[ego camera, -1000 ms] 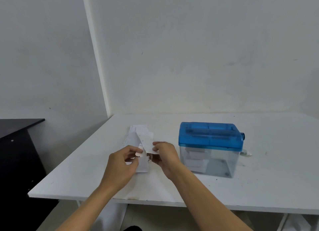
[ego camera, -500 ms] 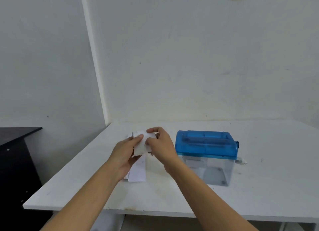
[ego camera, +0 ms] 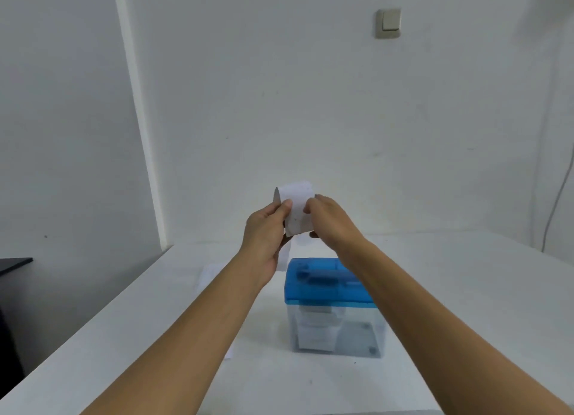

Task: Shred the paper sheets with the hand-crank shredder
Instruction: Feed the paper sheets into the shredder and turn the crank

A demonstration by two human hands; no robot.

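A small white paper sheet (ego camera: pixel 297 209) is held up in the air above the far end of the shredder. My left hand (ego camera: pixel 267 237) pinches its left edge and my right hand (ego camera: pixel 329 220) pinches its right edge. The sheet curls over at the top. Below the hands stands the hand-crank shredder (ego camera: pixel 329 303), a blue lid on a clear bin with white paper visible inside. My right forearm covers part of the lid, and the crank is hidden. More white paper (ego camera: pixel 208 276) lies flat on the table, left of my left forearm.
The white table (ego camera: pixel 466 321) meets a white wall behind. A light switch (ego camera: pixel 389 23) is high on the wall. A cable (ego camera: pixel 556 203) hangs down at the right. A black piece of furniture (ego camera: pixel 12 264) stands left of the table.
Both hands have lifted the sheet from just above the table by the paper pile to a spot above the shredder. The camera view has tilted upward and moved closer.
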